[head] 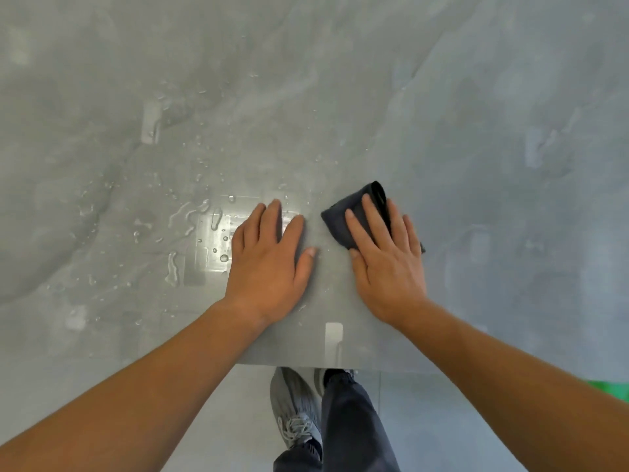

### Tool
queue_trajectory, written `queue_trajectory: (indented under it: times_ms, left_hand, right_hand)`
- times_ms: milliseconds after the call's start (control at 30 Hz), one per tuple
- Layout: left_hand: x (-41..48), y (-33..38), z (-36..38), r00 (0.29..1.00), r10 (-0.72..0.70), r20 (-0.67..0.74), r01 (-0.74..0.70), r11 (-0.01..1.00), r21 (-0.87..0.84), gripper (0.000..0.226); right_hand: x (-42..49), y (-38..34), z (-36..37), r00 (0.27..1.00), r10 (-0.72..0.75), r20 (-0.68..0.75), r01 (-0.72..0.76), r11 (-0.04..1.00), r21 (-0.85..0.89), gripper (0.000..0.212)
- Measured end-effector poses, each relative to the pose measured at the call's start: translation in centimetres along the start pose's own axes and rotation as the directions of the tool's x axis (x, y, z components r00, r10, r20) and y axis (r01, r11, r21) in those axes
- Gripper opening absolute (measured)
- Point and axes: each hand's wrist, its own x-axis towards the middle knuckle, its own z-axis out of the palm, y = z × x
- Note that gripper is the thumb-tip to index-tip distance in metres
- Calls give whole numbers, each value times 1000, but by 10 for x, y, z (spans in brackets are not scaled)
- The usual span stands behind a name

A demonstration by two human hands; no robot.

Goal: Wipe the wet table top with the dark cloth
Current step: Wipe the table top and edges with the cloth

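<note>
- Spanning nearly the whole view: grey bench (476, 97), right part looks dry, left and middle wet. Hands?
- Left hand (272, 257) lies flat on the bench, fingers straight and a bit spread, holding nothing. Right hand (384, 264) is also flat, fingers straight, pressing down on the dark cloth (354, 206).
- Cloth position?
- Folded small, under the right fingers, just right of the left hand, on the drier side. Its far corner sticks out past the fingertips.
- Water?
- Puddles and drops (190, 216) lie left of the left hand, with more scattered farther out.
- Risks?
- The left hand sits between cloth and puddles, so a leftward sweep probably bumps it unless it lifts. The cloth is only pressed, not gripped, so it could slip or bunch under the palm. A small fold likely soaks fast and just smears. Pulling water toward the near edge could drip it onto the shoe (292, 403) below.
</note>
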Motion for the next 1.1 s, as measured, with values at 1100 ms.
queue_trajectory:
  times_ms: [1100]
  left_hand:
    - [208, -12, -99, 987, 156, 23, -158, 984, 88, 67]
  right_hand:
    - [167, 45, -53, 978, 209, 7, -209, 975, 79, 56]
